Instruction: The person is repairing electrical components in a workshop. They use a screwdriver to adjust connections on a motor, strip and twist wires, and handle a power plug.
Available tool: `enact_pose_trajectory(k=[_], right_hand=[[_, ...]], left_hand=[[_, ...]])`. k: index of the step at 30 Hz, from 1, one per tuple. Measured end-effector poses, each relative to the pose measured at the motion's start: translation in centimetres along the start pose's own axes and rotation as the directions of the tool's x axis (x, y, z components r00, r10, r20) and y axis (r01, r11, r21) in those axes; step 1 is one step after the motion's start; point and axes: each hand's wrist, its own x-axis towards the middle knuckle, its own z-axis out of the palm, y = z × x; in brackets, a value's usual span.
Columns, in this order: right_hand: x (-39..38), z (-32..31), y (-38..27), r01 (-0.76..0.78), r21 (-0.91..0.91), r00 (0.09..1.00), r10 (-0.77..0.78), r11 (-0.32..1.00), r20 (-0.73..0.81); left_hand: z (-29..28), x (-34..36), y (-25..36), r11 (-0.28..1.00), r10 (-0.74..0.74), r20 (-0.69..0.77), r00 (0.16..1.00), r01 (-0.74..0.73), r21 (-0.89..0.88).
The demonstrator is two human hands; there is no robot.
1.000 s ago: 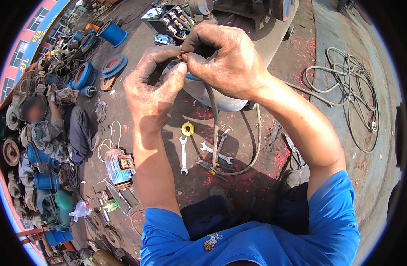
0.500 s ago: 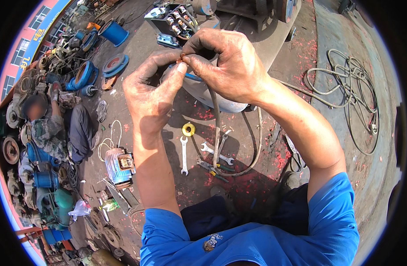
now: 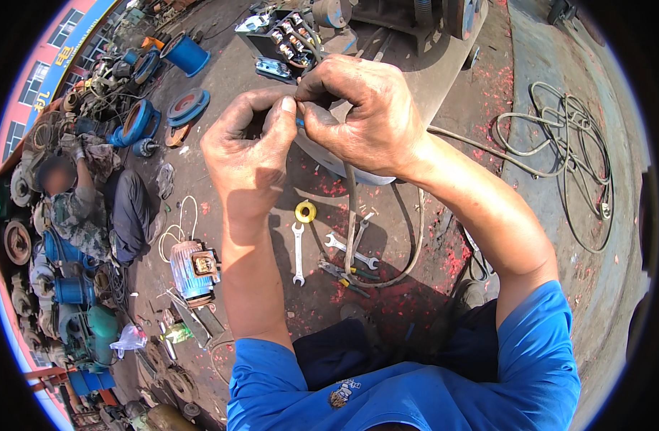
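Observation:
Above the ground in front of me, my left hand [image 3: 245, 147] and my right hand [image 3: 369, 111] meet fingertip to fingertip. Both are closed in a pinch on a thin wire end, which the fingers mostly hide. A grey cable [image 3: 352, 205] hangs below my right hand and loops near the ground. Just beyond the hands stands an open terminal box [image 3: 290, 39] with several wires and metal contacts. Part of a pale rounded housing [image 3: 333, 156] shows under my right hand. Nearer lie a yellow tape roll [image 3: 306, 211], a wrench [image 3: 298, 253], crossed wrenches [image 3: 352, 250] and pliers [image 3: 334, 269].
A small blue motor [image 3: 191, 269] stands left of my left forearm. Farther left, a person [image 3: 78, 205] sits among piled motor parts. Blue wheels [image 3: 188, 106] lie on the ground. Coiled cable [image 3: 573, 147] spreads at the right, one length running toward my right wrist.
The copper-coloured wire end that showed between my fingertips is now mostly hidden. My right hand has shifted slightly down and left. The person at the left has moved an arm.

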Motion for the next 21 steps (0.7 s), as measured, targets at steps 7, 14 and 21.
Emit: enact_pose_trajectory(k=[7, 14, 21], right_hand=[[-0.6, 0.3, -1.8, -0.417, 0.372, 0.903, 0.425, 0.829, 0.067], [-1.4, -0.5, -1.3, -0.417, 0.262, 0.909, 0.399, 0.870, 0.121], [-1.4, -2.1, -0.7, -0.010, 0.027, 0.990, 0.007, 1.000, 0.138]], left_hand=[[1.0, -0.7, -1.0, 0.989, 0.036, -0.123, 0.992, -0.053, -0.139], [1.6, -2.1, -1.3, 0.962, -0.158, -0.142, 0.977, 0.120, -0.245], [2.4, -2.8, -1.1, 0.965, -0.165, -0.115, 0.980, 0.136, -0.224]])
